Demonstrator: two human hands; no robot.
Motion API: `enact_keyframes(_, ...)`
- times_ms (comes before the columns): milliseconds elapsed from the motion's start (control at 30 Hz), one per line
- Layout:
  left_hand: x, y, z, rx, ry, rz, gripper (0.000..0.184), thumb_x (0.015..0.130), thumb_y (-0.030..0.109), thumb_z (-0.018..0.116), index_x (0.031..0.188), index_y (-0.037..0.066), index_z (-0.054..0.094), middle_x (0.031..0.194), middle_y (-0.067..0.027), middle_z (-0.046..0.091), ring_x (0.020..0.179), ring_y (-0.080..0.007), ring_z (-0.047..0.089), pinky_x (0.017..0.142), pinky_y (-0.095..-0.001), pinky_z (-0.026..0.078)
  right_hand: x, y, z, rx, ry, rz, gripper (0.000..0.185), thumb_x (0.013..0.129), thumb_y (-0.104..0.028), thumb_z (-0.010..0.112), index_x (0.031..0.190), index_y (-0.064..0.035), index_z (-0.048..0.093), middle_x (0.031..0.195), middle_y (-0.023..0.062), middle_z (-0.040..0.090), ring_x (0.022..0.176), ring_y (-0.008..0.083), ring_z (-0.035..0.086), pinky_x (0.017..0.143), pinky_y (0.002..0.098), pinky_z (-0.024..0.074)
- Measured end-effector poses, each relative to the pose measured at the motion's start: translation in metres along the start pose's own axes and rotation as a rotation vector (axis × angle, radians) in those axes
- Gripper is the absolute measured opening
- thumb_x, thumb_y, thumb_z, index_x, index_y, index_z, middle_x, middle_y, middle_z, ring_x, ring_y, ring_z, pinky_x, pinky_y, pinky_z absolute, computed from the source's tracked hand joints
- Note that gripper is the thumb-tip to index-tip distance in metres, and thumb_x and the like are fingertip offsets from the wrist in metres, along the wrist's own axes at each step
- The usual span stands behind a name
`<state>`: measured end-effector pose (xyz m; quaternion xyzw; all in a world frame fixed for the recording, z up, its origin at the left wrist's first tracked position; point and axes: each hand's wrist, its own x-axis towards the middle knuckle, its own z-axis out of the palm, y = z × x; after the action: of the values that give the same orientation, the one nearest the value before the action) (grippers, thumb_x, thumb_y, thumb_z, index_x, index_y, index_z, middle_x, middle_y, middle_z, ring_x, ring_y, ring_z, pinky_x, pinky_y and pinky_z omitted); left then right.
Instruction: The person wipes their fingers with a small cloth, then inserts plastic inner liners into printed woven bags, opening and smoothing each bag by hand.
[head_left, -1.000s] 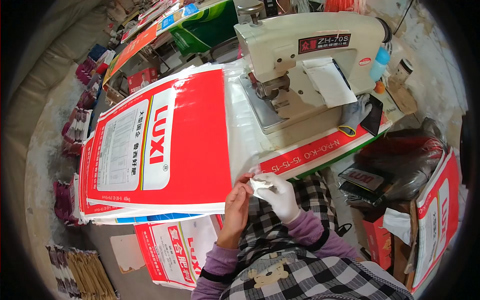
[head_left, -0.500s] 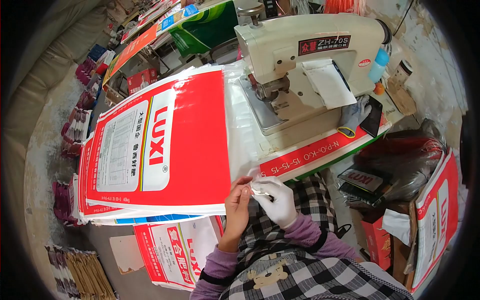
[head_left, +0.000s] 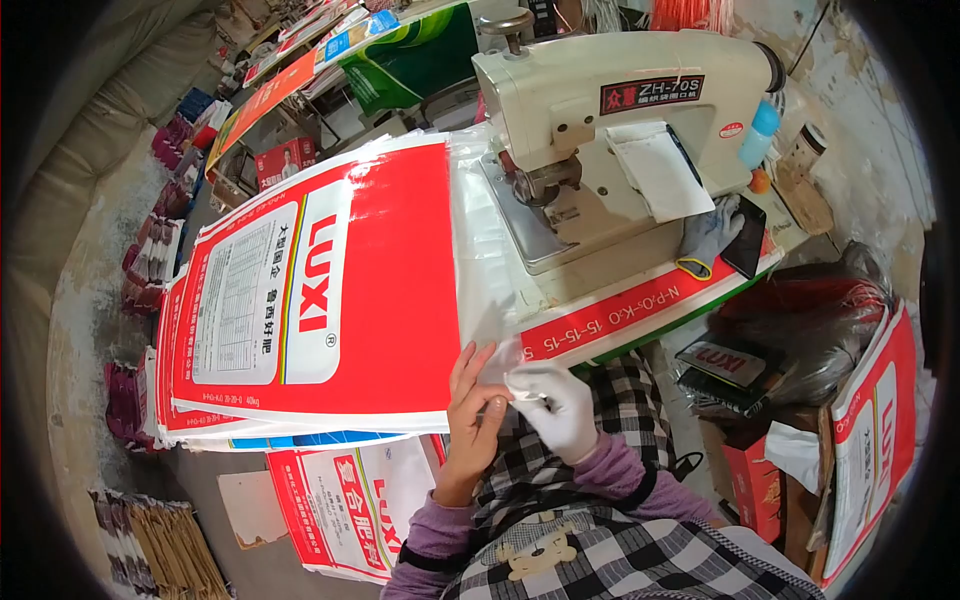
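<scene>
My bare left hand [head_left: 474, 425] is at the lower right corner of a stack of red and white LUXI woven sacks [head_left: 400, 270]. Its thumb and index finger come together beside my right hand, while the other fingers stretch upward. A thin white work glove covers my right hand [head_left: 560, 408], whose fingertips are pinched together, nearly touching the left ones. What lies between the fingertips is too small to make out. Clear plastic film [head_left: 506, 356] shows just behind them, at the sacks' open edge. A cream sewing machine [head_left: 590, 130] stands beyond the hands.
On the machine's bed lie a white paper pad [head_left: 660, 175], a grey glove [head_left: 708, 238] and a black phone [head_left: 745, 238]. A blue bottle [head_left: 760, 135] is behind. Plastic-wrapped material [head_left: 800, 320] and a red box [head_left: 752, 488] sit at right. More sacks [head_left: 340, 505] lie below left.
My left hand's upper fingers have lifted and spread, and the hand has shifted slightly left. My gloved right hand stays pinched, moved slightly down. The sacks and the machine stay put.
</scene>
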<state>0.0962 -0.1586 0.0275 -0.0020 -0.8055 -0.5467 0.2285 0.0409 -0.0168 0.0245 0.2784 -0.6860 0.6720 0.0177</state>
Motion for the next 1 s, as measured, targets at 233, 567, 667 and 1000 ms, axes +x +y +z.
enact_keyframes(233, 0.001, 0.004, -0.008, 0.217, -0.143, 0.158, 0.01, 0.078, 0.015, 0.068, 0.079, 0.006, 0.071, 0.133, -0.0185, 0.057, 0.137, -0.0447, 0.035, 0.112, -0.0508, 0.027, 0.024, 0.002, -0.011, 0.096, 0.106, 0.005, 0.026, 0.082, 0.007, 0.065, 0.108, -0.001, 0.065, 0.11, 0.0127, 0.064, 0.098, 0.0216, 0.065, 0.083, 0.0291, 0.0513)
enact_keyframes(567, 0.004, 0.019, -0.009, 0.493, -0.274, 0.229, 0.016, 0.067, 0.022, 0.072, 0.08, 0.014, 0.075, 0.114, -0.0126, 0.064, 0.137, -0.0435, 0.036, 0.112, -0.0652, 0.011, 0.024, 0.009, 0.005, 0.204, -0.163, 0.27, 0.012, 0.09, -0.005, 0.059, 0.101, 0.0002, 0.06, 0.097, 0.0126, 0.064, 0.083, 0.0255, 0.065, 0.073, 0.0321, 0.0501)
enact_keyframes(667, 0.0, 0.021, -0.007, 0.563, -0.339, 0.238, 0.016, 0.067, 0.021, 0.072, 0.082, 0.016, 0.076, 0.112, -0.0092, 0.065, 0.138, -0.0408, 0.036, 0.113, -0.0658, 0.009, 0.022, 0.01, 0.006, 0.258, -0.105, 0.522, 0.019, 0.09, -0.008, 0.059, 0.107, 0.001, 0.058, 0.093, 0.0147, 0.063, 0.082, 0.0212, 0.065, 0.072, 0.0304, 0.0496)
enact_keyframes(1000, -0.009, 0.003, -0.001, 0.108, -0.317, 0.163, 0.024, 0.072, 0.019, 0.067, 0.092, 0.013, 0.079, 0.132, -0.0163, 0.061, 0.14, -0.045, 0.031, 0.115, -0.05, 0.024, 0.046, 0.036, -0.058, 0.599, 0.281, 0.592, 0.02, 0.097, -0.013, 0.056, 0.109, 0.0033, 0.059, 0.092, 0.004, 0.063, 0.086, 0.012, 0.061, 0.078, 0.0265, 0.049)
